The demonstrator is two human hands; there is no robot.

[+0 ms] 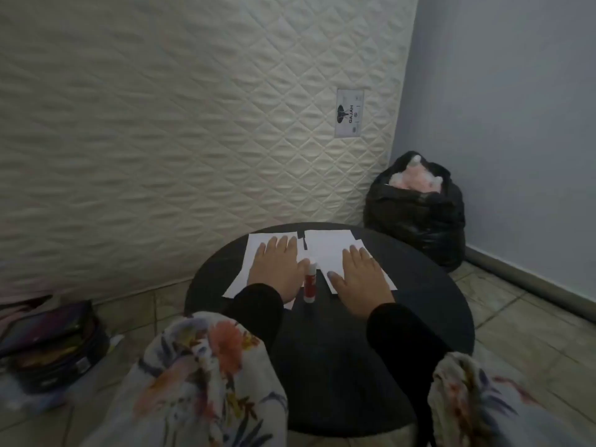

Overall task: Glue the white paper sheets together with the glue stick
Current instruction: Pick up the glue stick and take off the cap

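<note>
Two white paper sheets lie side by side at the far part of a round black table (pixel 419 317). My left hand (pixel 277 267) rests flat, fingers apart, on the left sheet (pixel 254 245). My right hand (pixel 362 275) lies flat in the same way on the right sheet (pixel 325 245). Between the two hands a glue stick (pixel 310 282) with a red label and white cap stands upright on the table, touched by neither hand. Both forearms wear black sleeves under floral fabric.
A quilted white mattress (pixel 193 124) leans upright behind the table. A full black rubbish bag (pixel 416 214) sits on the tiled floor at the back right by the bluish wall. A dark open case (pixel 48 343) lies on the floor at the left.
</note>
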